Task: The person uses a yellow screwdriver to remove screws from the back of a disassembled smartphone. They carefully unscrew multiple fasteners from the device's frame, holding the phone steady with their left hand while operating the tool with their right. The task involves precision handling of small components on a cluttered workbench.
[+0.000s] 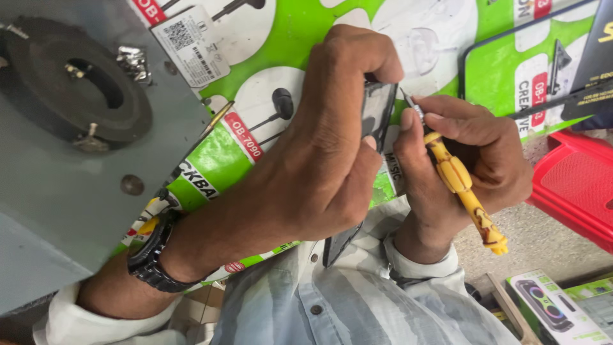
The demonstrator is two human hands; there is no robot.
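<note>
Right hand (472, 160): closed narrow around a yellow, ribbed-handled small screwdriver (463, 188), thumb and forefinger pinching near the metal shaft. Handle runs down and right toward the wrist side; tip (405, 97) points up and left, meeting the top right edge of a flat dark rectangular phone-like device (377, 115).

Left hand (332, 147): wrapped tight over the same device, fingers curled over its top, thumb pressed along the near face. Device stands nearly on edge, long axis running from upper right down toward the striped shirt (357, 300); lower end (338, 246) shows below the palm.

Device just left of the screwdriver tip, between both hands, touching each.

Beyond: black wristwatch (150, 255) on left wrist, green printed poster (306, 32) underneath, grey metal block with dark ring (70, 83) far left, red plastic tray (575, 179) far right.
</note>
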